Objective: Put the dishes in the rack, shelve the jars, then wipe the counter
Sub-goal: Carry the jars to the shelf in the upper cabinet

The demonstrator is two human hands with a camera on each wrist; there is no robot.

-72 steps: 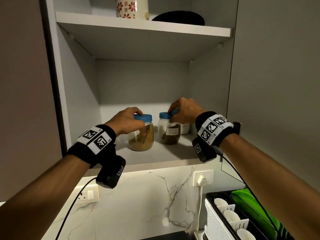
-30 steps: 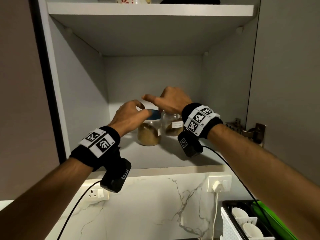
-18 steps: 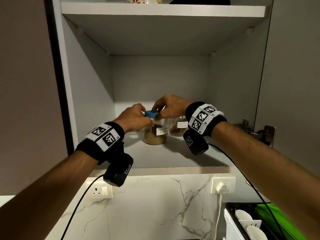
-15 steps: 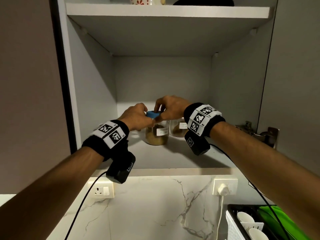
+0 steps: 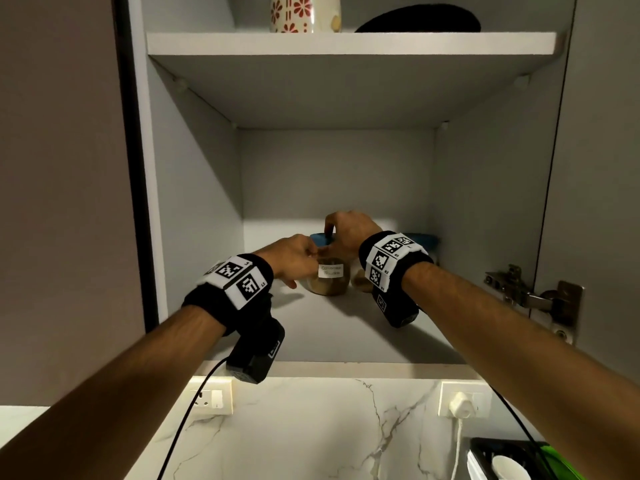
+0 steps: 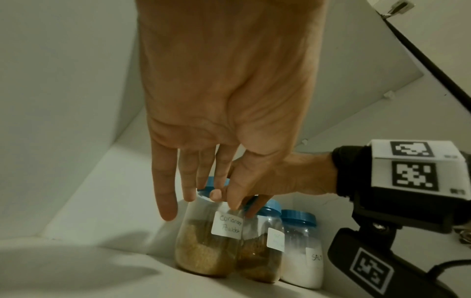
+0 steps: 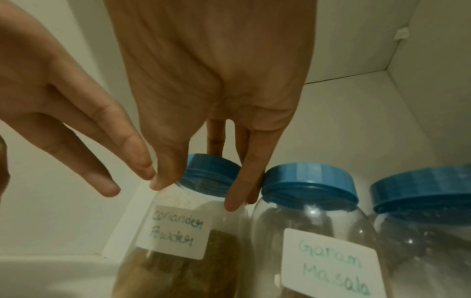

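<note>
Three clear jars with blue lids stand in a row at the back of the lower cabinet shelf [image 5: 346, 334]. The coriander powder jar [image 5: 327, 278] [image 6: 209, 242] [image 7: 183, 242] is leftmost, touching the garam masala jar [image 6: 265, 252] [image 7: 318, 242]; the salt jar [image 6: 303, 258] [image 7: 420, 231] is rightmost. My right hand [image 5: 343, 233] [image 7: 198, 187] grips the coriander jar's lid from above, thumb on its left, fingers on its right and behind. My left hand [image 5: 301, 268] [image 6: 201, 201] has straight fingers touching that jar's left shoulder.
The shelf above holds a floral mug [image 5: 304, 12] and a black dish [image 5: 415, 20]. The open door's hinge [image 5: 533, 296] juts out at the right. Below are the marble backsplash, two wall sockets [image 5: 211, 398] [image 5: 462, 405] and a dish rack [image 5: 485, 448] with a white cup.
The coriander jar went from the shelf's front to the back, against the second jar, label now facing me. My right hand left the second jar for the coriander lid.
</note>
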